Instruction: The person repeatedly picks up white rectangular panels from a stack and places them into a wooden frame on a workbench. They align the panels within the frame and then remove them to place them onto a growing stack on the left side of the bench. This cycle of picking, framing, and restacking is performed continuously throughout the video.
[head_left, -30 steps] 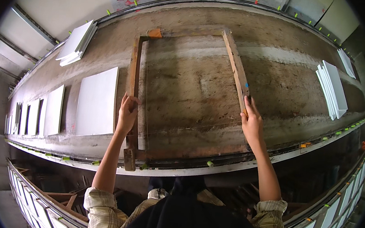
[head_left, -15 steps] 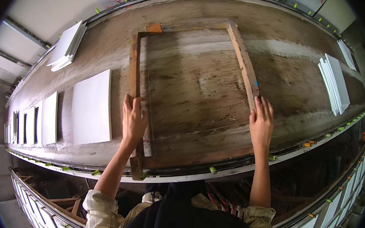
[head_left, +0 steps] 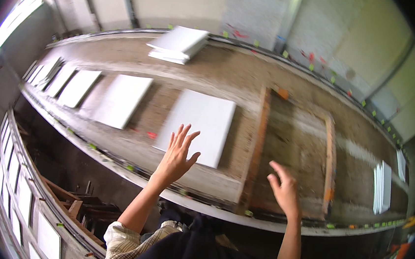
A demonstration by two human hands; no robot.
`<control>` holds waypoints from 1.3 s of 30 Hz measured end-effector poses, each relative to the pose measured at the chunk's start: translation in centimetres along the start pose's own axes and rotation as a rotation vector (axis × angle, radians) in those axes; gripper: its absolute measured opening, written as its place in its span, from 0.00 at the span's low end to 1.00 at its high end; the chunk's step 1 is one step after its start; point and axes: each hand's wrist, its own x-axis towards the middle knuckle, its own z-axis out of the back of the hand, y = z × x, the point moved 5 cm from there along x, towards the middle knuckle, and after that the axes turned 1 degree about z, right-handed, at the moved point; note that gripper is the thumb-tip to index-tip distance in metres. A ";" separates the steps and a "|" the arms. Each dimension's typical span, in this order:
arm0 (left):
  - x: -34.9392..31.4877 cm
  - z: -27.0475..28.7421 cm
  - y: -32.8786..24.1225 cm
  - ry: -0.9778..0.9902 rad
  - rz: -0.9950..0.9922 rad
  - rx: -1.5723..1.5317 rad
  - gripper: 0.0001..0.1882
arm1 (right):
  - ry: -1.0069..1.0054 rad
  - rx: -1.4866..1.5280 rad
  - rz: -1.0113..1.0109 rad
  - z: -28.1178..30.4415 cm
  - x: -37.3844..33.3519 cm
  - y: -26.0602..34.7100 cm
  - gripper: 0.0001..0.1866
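Observation:
My left hand (head_left: 175, 160) is held over the near edge of a white rectangular panel (head_left: 203, 117), its fingers spread and holding nothing. The panel lies flat on a long brown, stained table (head_left: 166, 91). My right hand (head_left: 285, 191) hovers above the inside of a wooden frame (head_left: 258, 144), thumb and fingers apart with nothing between them. That frame is a worn rectangle of brown bars lying on the table, right of the panel. Its right bar (head_left: 329, 155) stands a little away from my right hand.
More white panels (head_left: 123, 100) lie in a row to the left. A stack of panels (head_left: 178, 43) sits at the far edge, another stack (head_left: 382, 187) at the right. Green and orange pegs line the table's rim. A lower rack with panels (head_left: 49, 236) is below left.
Both hands have let go of the wooden frame's side bars and lifted off. My left hand is now over the white panel beside it. The view has turned left, so everything sits farther right.

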 end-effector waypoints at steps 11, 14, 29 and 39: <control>-12.3 17.6 27.7 -0.594 0.560 0.309 0.27 | 0.515 0.178 0.597 -31.0 11.4 28.5 0.19; -15.0 18.0 31.6 -0.658 0.634 0.258 0.31 | 0.524 0.221 0.634 -37.6 12.8 31.7 0.22; -17.6 20.4 38.8 -0.838 0.700 0.280 0.25 | 0.397 -0.202 0.775 -46.6 15.6 32.7 0.30; -18.4 34.6 51.7 -1.096 0.440 0.092 0.02 | 0.486 0.058 0.789 -53.3 23.3 46.2 0.27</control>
